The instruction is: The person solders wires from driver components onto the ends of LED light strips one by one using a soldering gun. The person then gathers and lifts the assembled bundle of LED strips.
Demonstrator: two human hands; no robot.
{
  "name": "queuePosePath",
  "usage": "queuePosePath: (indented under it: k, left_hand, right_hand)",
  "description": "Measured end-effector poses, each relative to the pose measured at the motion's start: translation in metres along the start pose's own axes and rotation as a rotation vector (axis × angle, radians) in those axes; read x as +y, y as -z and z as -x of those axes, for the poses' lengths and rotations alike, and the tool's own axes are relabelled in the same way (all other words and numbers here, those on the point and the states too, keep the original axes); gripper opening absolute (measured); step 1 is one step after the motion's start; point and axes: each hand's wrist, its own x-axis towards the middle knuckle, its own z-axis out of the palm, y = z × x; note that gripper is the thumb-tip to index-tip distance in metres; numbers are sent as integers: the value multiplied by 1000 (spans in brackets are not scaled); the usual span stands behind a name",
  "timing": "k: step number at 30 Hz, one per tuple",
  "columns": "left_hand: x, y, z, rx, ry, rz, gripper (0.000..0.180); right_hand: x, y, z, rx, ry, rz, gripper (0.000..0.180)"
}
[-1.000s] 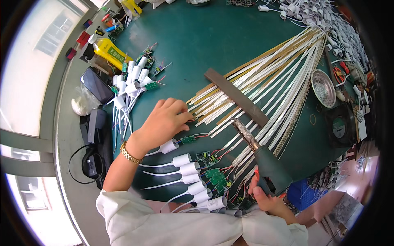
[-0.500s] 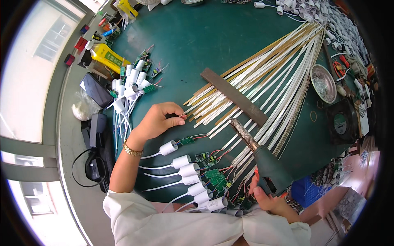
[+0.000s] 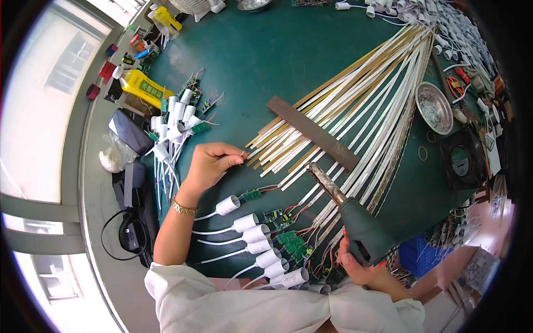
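Note:
My right hand [image 3: 360,271] grips a dark green soldering gun [image 3: 363,225], its scorched metal tip pointing up and left over the strips. My left hand [image 3: 206,169] is pinched closed beside the near ends of a fan of narrow white and tan strips [image 3: 371,126]. Whatever sits between its thumb and finger is too small to name. A flat brown bar [image 3: 313,133] lies across the strips. Below my left hand, a row of white cylindrical caps [image 3: 244,223] with white cables is wired to green circuit boards [image 3: 291,241]; red wires run from several boards to strip ends.
At the left lie a bunch of white caps [image 3: 176,114] with boards, a yellow bottle [image 3: 143,86], a phone [image 3: 129,131] and a black adapter [image 3: 133,183]. Rightward are a metal dish [image 3: 435,108], a black fan [image 3: 465,161], a blue crate [image 3: 417,256] and heaped caps [image 3: 461,36].
The whole view has shifted slightly. My left fingertips sit a little farther from the strip ends, still pinched. My right hand keeps its hold on the soldering gun.

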Motion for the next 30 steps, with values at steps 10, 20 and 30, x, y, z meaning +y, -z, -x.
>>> queuePosePath:
  k: [10, 20, 30]
  left_hand:
    - [44, -10, 18, 215, 23, -437, 5]
    - [114, -53, 66, -24, -64, -619, 4]
    - [61, -81, 47, 34, -76, -511, 11]
  right_hand:
    - [-21, -6, -13, 23, 262, 305, 16]
    - [3, -10, -5, 157, 233, 141, 17]
    - [-2, 5, -13, -40, 434, 584, 25]
